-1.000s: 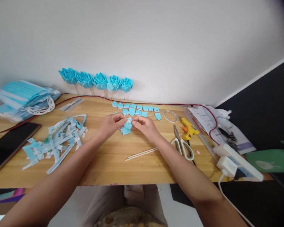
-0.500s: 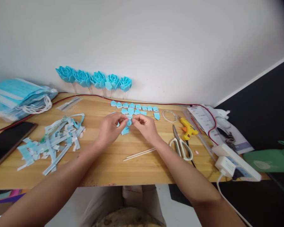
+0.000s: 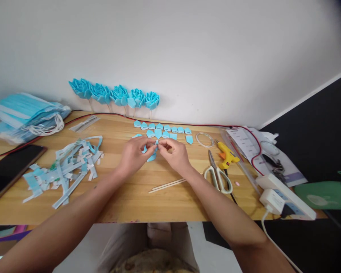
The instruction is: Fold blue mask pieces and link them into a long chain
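Observation:
My left hand (image 3: 135, 154) and my right hand (image 3: 174, 152) meet over the middle of the wooden table (image 3: 136, 197). Both pinch a small blue fabric piece (image 3: 156, 143) between their fingertips. More blue pieces lie under them, partly hidden (image 3: 151, 157). Just beyond, a row of folded blue petals (image 3: 162, 131) lies on the table. Several blue fabric roses on sticks (image 3: 118, 94) lean against the white wall.
Blue and white mask scraps (image 3: 64, 167) are heaped at left, beside a dark phone (image 3: 8, 168) and a stack of blue face masks (image 3: 25, 113). Two thin sticks (image 3: 167, 185) lie near my right wrist. Scissors (image 3: 217, 174), a yellow glue gun (image 3: 227, 154), a wire ring (image 3: 204, 139) and a power strip (image 3: 284, 195) are at right.
Both hands have drawn closer together and lifted the small blue piece slightly off the pile; the fingertips now pinch it tightly. The view shifted a little.

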### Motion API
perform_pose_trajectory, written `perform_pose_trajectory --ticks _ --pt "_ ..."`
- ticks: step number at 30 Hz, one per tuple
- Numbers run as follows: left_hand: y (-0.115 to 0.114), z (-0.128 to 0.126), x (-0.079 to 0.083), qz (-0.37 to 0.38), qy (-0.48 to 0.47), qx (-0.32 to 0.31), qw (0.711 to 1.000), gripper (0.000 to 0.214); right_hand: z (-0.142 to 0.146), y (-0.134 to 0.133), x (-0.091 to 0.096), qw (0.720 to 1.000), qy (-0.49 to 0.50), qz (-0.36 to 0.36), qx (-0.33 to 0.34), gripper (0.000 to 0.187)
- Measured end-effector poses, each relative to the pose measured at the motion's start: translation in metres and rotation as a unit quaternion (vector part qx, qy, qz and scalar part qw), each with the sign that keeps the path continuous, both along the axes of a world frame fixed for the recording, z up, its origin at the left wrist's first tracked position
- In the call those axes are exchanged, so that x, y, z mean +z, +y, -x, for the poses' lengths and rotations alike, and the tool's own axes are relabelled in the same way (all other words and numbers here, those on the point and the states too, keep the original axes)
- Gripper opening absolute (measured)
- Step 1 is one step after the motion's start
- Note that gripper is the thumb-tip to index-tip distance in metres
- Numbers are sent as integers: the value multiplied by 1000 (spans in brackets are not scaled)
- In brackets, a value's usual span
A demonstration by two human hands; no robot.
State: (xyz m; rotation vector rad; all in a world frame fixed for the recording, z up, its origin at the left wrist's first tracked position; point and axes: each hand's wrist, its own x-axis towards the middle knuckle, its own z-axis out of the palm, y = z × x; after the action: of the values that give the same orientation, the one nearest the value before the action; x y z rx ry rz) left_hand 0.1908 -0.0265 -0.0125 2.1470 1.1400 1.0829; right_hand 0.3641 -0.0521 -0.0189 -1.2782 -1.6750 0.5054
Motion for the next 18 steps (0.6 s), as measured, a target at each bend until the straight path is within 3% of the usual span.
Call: perform_pose_trajectory --ticks 6,13,18 --pt "-3 -1 3 39 -25 7 999 25 0 -1 0 1000 -21 -14 -2 13" --pt "4 2 13 217 -198 26 956 39 -3 1 5 990 115 86 15 18" --pt "5 2 13 294 -202 -39 933 34 -5 2 5 981 149 117 40 20"
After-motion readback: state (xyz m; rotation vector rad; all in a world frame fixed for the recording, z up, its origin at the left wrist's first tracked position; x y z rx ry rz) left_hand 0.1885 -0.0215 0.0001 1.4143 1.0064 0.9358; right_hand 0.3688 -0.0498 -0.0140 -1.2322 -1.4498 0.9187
